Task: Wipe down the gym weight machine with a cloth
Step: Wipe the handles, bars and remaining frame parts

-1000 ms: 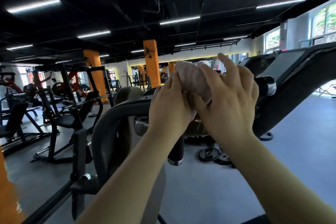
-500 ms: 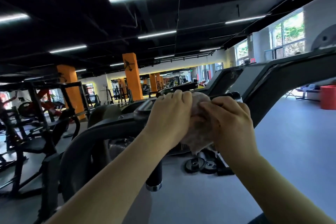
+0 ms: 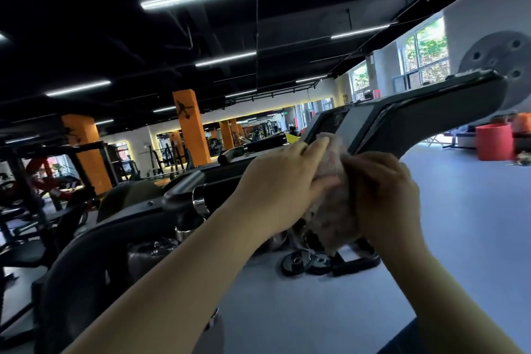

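Against the machine arm (image 3: pixel 416 123), both hands (image 3: pixel 275 184) (image 3: pixel 382 195) grip a crumpled, pinkish-beige cloth (image 3: pixel 333 210).

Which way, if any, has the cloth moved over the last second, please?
Yes: the cloth has moved right, closer to the lower end of the machine's angled arm.

My one head camera looks forward and slightly up, close behind the machine arm (image 3: pixel 431 121), with the gym floor (image 3: pixel 459 238) spreading beyond and below it.
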Demonstrator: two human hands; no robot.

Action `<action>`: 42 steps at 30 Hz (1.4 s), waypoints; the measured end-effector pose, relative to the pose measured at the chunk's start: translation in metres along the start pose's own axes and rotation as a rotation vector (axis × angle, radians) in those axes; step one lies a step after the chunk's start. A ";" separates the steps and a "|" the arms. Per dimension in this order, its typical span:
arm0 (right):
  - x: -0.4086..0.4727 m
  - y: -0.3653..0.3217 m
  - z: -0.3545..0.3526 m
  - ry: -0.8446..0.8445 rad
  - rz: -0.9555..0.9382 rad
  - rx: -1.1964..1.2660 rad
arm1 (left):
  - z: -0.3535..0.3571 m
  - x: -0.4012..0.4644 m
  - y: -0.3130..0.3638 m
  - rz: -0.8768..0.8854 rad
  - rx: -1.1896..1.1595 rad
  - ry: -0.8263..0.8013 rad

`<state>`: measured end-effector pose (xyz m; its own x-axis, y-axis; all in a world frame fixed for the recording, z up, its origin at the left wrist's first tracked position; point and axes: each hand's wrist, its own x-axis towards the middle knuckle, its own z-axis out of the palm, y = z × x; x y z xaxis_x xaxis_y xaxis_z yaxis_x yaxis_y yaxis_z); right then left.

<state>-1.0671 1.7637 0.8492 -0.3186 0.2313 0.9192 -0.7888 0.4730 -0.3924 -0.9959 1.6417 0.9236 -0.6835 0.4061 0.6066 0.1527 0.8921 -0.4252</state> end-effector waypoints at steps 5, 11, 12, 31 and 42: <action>-0.028 -0.020 0.010 -0.216 0.224 0.426 | -0.009 -0.015 -0.016 -0.005 -0.087 -0.036; -0.008 -0.035 0.019 -0.278 0.402 0.762 | -0.008 -0.023 -0.025 -0.010 -0.127 -0.053; -0.007 -0.036 0.019 -0.264 0.416 0.797 | -0.008 -0.024 -0.026 -0.006 -0.127 -0.060; -0.050 -0.079 0.043 0.081 1.020 1.222 | 0.003 -0.079 -0.073 0.058 0.195 0.178; -0.078 -0.127 0.079 -0.002 0.819 0.953 | 0.033 -0.134 -0.079 -0.056 0.056 0.189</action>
<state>-0.9842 1.6184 0.8298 -0.8935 0.1650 0.4177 -0.4252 -0.6098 -0.6689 -0.9404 1.5105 0.8535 -0.5428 0.3904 0.7436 0.0746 0.9043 -0.4203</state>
